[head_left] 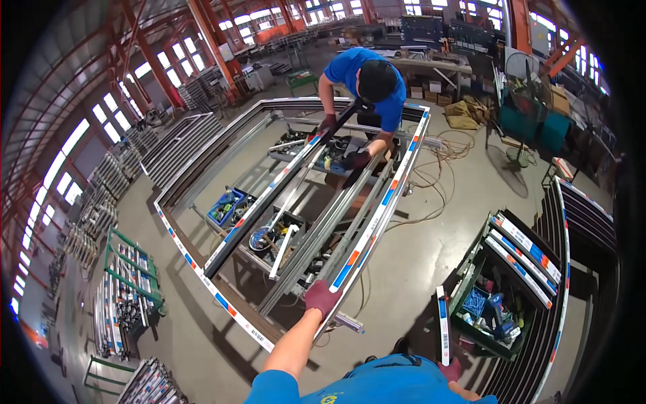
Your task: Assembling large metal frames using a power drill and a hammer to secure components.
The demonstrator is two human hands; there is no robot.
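- Through the head view, I have a large frame [385, 198] lying flat ahead of me, its edges covered in white, blue and red tape. A dark crossbar [269, 198] runs across it, and trays of parts show through the opening.
- My left hand [321, 298], gloved in dark red, is on the frame's near right part. The fingers look bent over the edge, but I cannot tell whether they wrap around it or only rest there.
- My right hand [451, 370] is low on the right, closed on the lower end of a short strip [443, 330] with similar tape; some fingers are hidden. The strip stands up just beside a green bin [486, 347] of tools and fasteners, where more short strips [521, 269] lie across one side.
- Across the frame, a co-worker [373, 84] in blue bends over it, one gloved hand [328, 122] at the crossbar.
- I judge this to be assembly, at the stage of bringing a short piece to the frame. The next move would call for keeping the left hand steady and swinging the strip clear of the bin, without knocking the taped edge.
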